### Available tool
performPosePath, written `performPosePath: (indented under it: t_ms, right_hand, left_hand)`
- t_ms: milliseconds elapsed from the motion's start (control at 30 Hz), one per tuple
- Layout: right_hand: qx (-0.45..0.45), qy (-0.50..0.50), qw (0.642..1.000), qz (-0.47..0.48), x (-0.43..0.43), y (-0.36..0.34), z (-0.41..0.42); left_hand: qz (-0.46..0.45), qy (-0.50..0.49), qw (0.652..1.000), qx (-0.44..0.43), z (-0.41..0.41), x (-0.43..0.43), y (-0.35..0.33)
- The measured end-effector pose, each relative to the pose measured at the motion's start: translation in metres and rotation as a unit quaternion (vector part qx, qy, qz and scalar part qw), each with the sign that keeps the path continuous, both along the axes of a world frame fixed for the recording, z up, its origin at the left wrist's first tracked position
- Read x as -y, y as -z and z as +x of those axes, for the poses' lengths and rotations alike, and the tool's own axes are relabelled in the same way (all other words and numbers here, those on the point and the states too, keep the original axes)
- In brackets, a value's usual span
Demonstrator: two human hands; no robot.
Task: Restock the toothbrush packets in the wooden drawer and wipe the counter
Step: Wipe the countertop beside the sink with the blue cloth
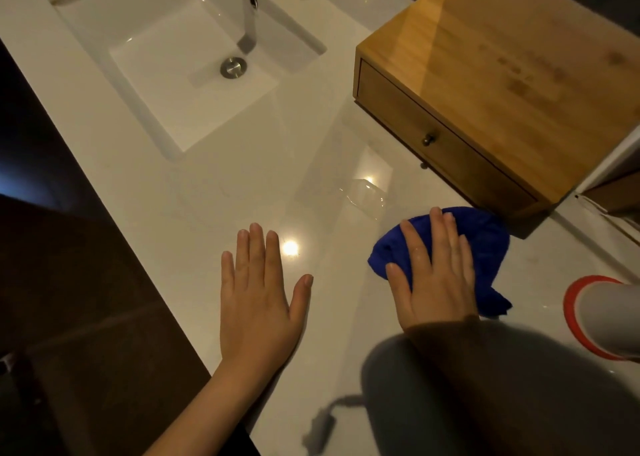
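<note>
Pressing on the blue cloth: my right hand, fingers straight and close together, palm down. Cloth lies on the white counter, just beside the wooden box. Its drawer: closed (knob toward me). Left hand: fingers spread, flat on the counter. Sink: far left.

Sink left, drawer right — cloth perhaps touching

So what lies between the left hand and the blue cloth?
Only bare white counter, with a light glint near the left hand; the blue cloth sits under the right hand. Head view.
</note>
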State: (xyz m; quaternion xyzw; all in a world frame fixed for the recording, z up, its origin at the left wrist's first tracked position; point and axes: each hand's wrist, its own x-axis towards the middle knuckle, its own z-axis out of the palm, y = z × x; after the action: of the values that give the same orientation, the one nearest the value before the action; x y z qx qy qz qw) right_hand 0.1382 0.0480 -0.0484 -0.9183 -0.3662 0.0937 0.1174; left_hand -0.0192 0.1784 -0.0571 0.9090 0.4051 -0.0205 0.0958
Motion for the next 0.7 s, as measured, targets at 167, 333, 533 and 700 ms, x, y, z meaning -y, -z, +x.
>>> performPosePath:
  t_ms: [167,333,533,700]
  right_hand:
    - [-0.017,-0.027,0.999,0.012,-0.017,-0.001,0.004]
    - [-0.024,-0.061,0.998,0.025,-0.034,0.0,0.01]
    - [-0.021,-0.098,0.994,0.047,-0.065,0.003,0.018]
    - [-0.014,-0.136,0.989,0.054,-0.1,0.002,0.022]
  left_hand:
    - [-0.002,-0.001,1.0,0.001,0.001,0.0,0.001]
    - [-0.003,-0.001,1.0,0.001,0.001,-0.001,0.001]
    - [-0.03,0.002,1.0,0.006,0.0,-0.002,-0.002]
    - [-0.067,0.003,0.997,0.026,-0.004,-0.004,-0.006]
